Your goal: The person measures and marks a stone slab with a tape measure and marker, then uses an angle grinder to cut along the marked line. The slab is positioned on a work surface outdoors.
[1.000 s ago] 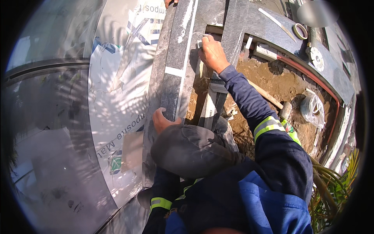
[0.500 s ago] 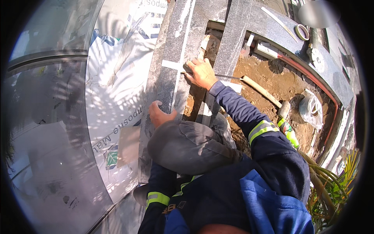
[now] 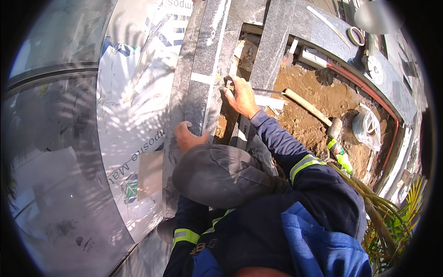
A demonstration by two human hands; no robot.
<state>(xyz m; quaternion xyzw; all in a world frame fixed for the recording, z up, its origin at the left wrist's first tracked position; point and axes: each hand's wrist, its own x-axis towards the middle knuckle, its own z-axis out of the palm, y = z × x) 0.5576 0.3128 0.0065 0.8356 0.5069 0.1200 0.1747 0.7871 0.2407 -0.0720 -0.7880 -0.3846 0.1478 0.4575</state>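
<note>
My left hand (image 3: pixel 189 137) grips the near end of a speckled dark-grey stone strip (image 3: pixel 200 104), thumb and fingers spread around its edges. A white tape band (image 3: pixel 202 78) crosses the strip. My right hand (image 3: pixel 242 98) is bent at the strip's right edge beside this band, its fingertips closed around something small that I cannot make out. Just right of that hand lie a pale flat piece (image 3: pixel 267 102) and a wooden-handled hammer (image 3: pixel 305 107). My bent knee (image 3: pixel 217 173) in grey trousers is just below my left hand.
Brown soil (image 3: pixel 323 83) fills an opening bordered by stone slabs (image 3: pixel 378 74), with a red pipe (image 3: pixel 360 78), plastic bag (image 3: pixel 367 131) and green bottle (image 3: pixel 341 157). A tape roll (image 3: pixel 355 36) sits upper right. White sheeting (image 3: pixel 122 115) and dark glass (image 3: pixel 53 115) are left; palm fronds lower right.
My right hand has come down from the upper gap to beside the tape band and shifted slightly right since half a second ago. My left hand stays on the strip.
</note>
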